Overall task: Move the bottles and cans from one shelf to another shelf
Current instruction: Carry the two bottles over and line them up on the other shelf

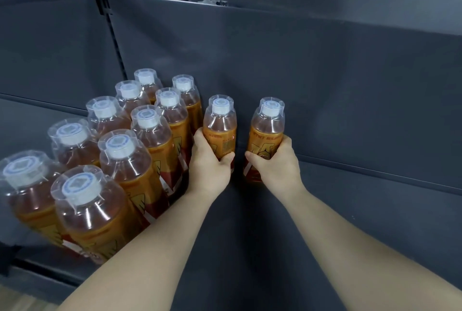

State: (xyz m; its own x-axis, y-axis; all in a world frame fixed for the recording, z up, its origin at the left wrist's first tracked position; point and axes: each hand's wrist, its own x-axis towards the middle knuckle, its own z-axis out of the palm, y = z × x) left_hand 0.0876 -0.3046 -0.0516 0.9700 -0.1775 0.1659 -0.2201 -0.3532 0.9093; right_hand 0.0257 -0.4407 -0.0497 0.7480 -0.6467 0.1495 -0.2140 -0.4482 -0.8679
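— How far along is the restocking?

— Two rows of bottles [120, 150] stand packed at the left of the shelf [350, 210]. The left hand [210, 163] grips a third-row bottle [220, 128]; the right hand [277, 163] clasps another bottle [266, 130] just beside it.

— What remains?

— Likely more; the shelf's right side is bare.

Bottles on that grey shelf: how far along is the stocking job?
Ten amber bottles already stand in two rows on the grey shelf. In hand: the left hand holds a bottle beside the rows, and the right hand holds another farther right. The right part of the shelf is bare; how many remain elsewhere isn't visible.
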